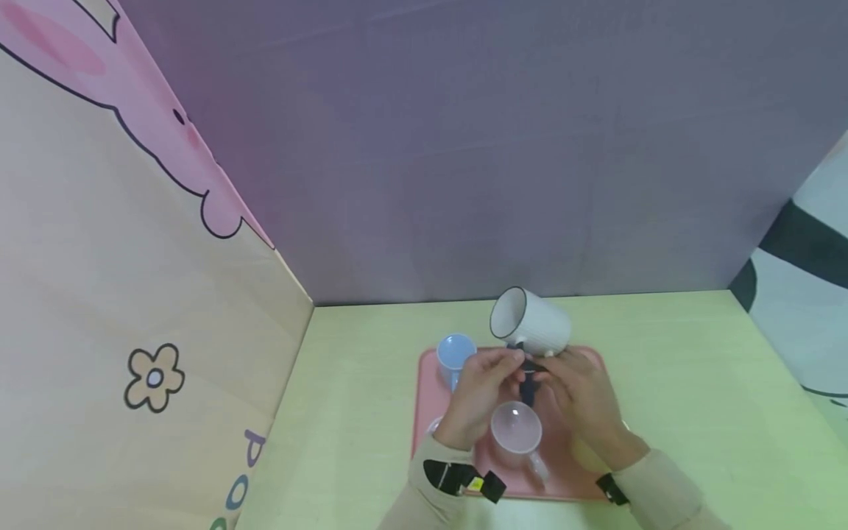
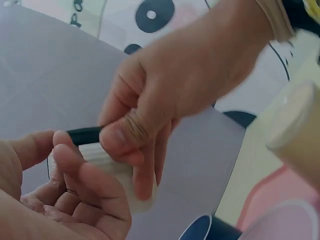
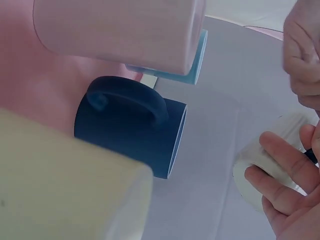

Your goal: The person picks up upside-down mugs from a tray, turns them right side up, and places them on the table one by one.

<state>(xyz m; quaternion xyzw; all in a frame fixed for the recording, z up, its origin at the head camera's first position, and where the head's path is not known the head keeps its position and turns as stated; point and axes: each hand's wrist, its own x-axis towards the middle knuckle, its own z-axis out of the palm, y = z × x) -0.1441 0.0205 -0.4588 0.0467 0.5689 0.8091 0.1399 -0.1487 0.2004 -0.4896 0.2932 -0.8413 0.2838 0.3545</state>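
A white ribbed mug (image 1: 546,327) with a dark rim hangs on its side at the back of the pink tray (image 1: 428,401), its mouth toward the left. Thumb and fingertips of my left hand (image 1: 480,394) pinch one end of its dark handle (image 2: 85,136). At the handle's other end, my right hand (image 1: 583,401) pinches with thumb and curled forefinger. In the left wrist view both hands partly cover the mug. Below them stands a navy mug (image 3: 130,140), mostly hidden by the hands in the head view.
On the tray, a light blue mug (image 1: 456,352) stands back left and a pale pink mug (image 1: 515,430) near the front. A yellow mug (image 3: 65,180) sits under my right forearm. Behind the table (image 1: 358,383) rises a grey panel (image 1: 464,184).
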